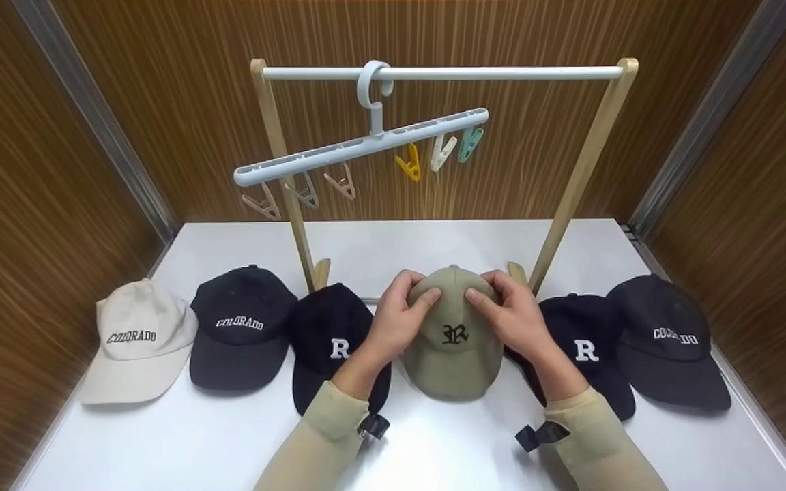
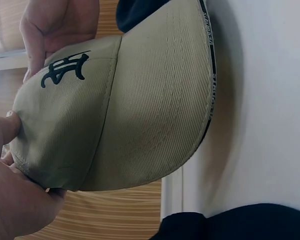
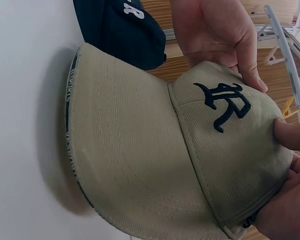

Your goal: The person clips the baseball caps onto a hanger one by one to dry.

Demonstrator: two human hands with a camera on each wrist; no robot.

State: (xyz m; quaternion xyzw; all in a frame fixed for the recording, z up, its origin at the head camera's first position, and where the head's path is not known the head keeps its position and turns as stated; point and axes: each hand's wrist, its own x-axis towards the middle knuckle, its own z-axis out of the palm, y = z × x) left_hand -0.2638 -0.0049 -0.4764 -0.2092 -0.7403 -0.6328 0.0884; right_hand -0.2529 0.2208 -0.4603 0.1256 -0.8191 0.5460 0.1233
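Observation:
An olive-khaki baseball cap point(image 1: 453, 368) with a dark gothic R on its front is held between both hands, brim toward the person. My left hand point(image 1: 396, 317) grips the crown's left side, thumb on the front panel and fingers curled behind. On the other side my right hand point(image 1: 516, 317) grips the crown the same way. In the left wrist view the cap's brim point(image 2: 155, 100) casts a shadow on the white surface below it. The right wrist view shows the embroidered letter point(image 3: 225, 102) facing up between the thumbs.
A grey-blue clip hanger point(image 1: 366, 144) hangs tilted from the white rail point(image 1: 502, 72) of a wooden-legged rack, with several coloured clips. Left stand a cream cap point(image 1: 137, 375), a dark Colorado cap point(image 1: 239, 361) and a navy R cap point(image 1: 331, 314); right, another R cap point(image 1: 580, 320) and a dark cap point(image 1: 666, 368).

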